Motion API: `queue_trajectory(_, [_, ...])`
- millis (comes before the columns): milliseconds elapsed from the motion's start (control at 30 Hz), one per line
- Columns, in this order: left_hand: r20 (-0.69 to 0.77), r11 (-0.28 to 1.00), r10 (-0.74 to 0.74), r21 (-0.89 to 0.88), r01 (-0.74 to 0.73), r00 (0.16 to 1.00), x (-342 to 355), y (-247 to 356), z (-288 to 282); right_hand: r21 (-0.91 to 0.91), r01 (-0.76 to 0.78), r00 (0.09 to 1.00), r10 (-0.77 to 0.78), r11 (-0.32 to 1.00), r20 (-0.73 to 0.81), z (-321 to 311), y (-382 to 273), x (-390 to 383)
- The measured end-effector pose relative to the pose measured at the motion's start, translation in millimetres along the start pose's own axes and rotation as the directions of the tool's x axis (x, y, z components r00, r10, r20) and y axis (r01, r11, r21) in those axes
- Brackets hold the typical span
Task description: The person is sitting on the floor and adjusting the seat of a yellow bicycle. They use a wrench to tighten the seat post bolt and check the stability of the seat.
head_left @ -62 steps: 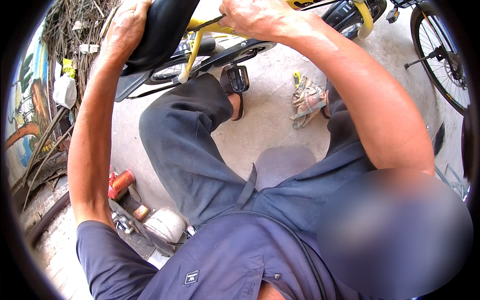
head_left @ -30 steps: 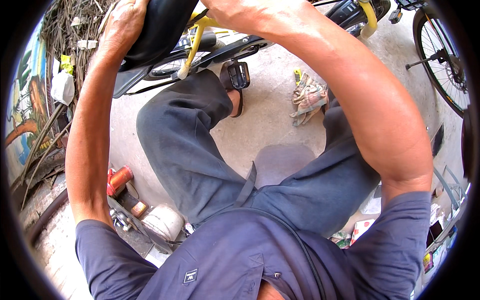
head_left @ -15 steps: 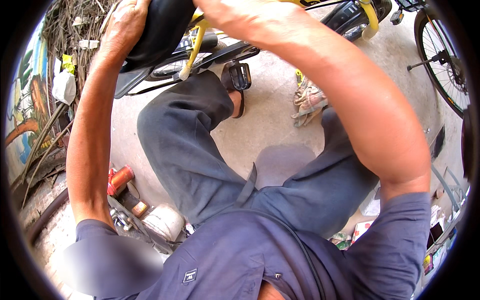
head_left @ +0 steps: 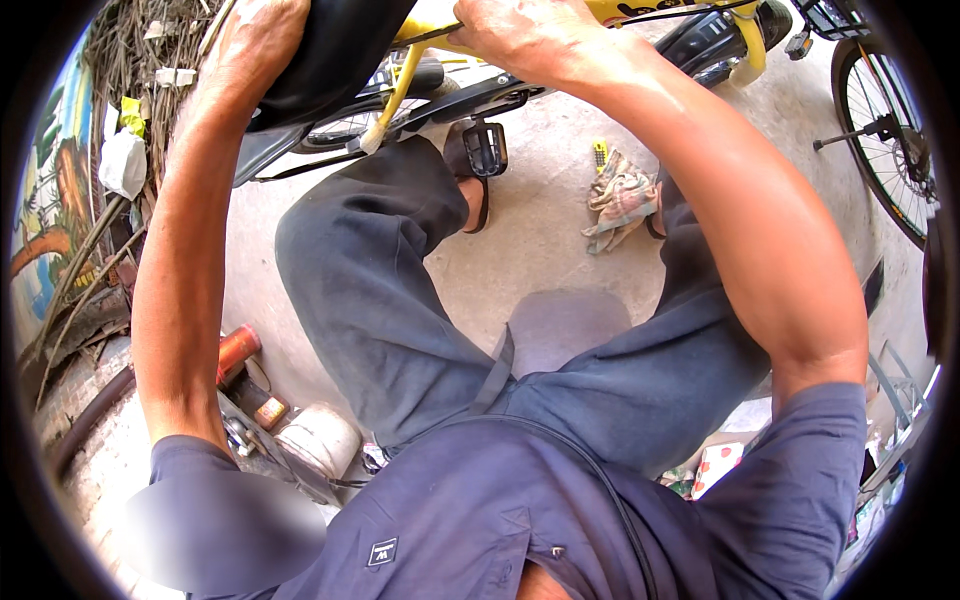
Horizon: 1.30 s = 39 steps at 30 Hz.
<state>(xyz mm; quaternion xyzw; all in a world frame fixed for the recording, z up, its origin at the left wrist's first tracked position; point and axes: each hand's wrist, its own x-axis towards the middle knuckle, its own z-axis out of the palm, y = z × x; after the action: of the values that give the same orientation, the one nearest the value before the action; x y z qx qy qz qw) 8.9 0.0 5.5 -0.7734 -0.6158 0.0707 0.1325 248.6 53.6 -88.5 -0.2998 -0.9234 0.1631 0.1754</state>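
A yellow bicycle [head_left: 408, 85] stands in front of me, partly beyond the upper edge of the view. My left hand [head_left: 262, 42] is closed against the side of its black saddle [head_left: 335, 62], with the fingertips cut off at the top. My right hand [head_left: 528, 38] is beside the yellow frame tubing, its fingers curled in; whatever they hold is hidden behind the hand. Below the frame hangs a black pedal [head_left: 486, 150], close to my foot.
A crumpled cloth glove [head_left: 622, 205] lies on the concrete floor beside a yellow-and-black tool [head_left: 600, 155]. Another bicycle's wheel [head_left: 885, 140] is at the far right. Left of me are a red-orange cylinder [head_left: 238, 352], a white round container [head_left: 320, 440] and bundled sticks [head_left: 130, 60].
My right hand has moved a little to the right along the yellow frame. My left hand and the saddle have shifted slightly right.
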Motion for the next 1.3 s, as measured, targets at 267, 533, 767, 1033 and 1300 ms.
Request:
queue_trajectory(267, [0.064,0.995,-0.050,0.094,0.043,0.997,-2,-2,2,0.075,-0.001,0.994,-0.007,0.997,0.111,-12,-1,4])
queue_trajectory(533, [0.156,0.995,-0.099,0.039,0.094,0.983,-1,9,-13,0.086,-0.032,0.993,0.021,0.996,0.116,-14,4,5])
queue_trajectory(767, [0.130,0.995,-0.095,0.007,0.095,0.987,-2,16,-17,0.070,0.088,0.991,-0.081,0.994,-0.105,9,17,-2])
queue_trajectory(1033, [0.144,0.992,-0.109,0.077,0.098,0.984,-2,14,-16,0.148,0.096,0.994,-0.087,0.984,-0.069,9,19,1])
queue_trajectory(1300, [0.057,0.955,-0.270,-0.112,0.275,0.961,4,-31,30,0.140,-0.069,0.978,0.039,0.988,0.204,-13,8,8])
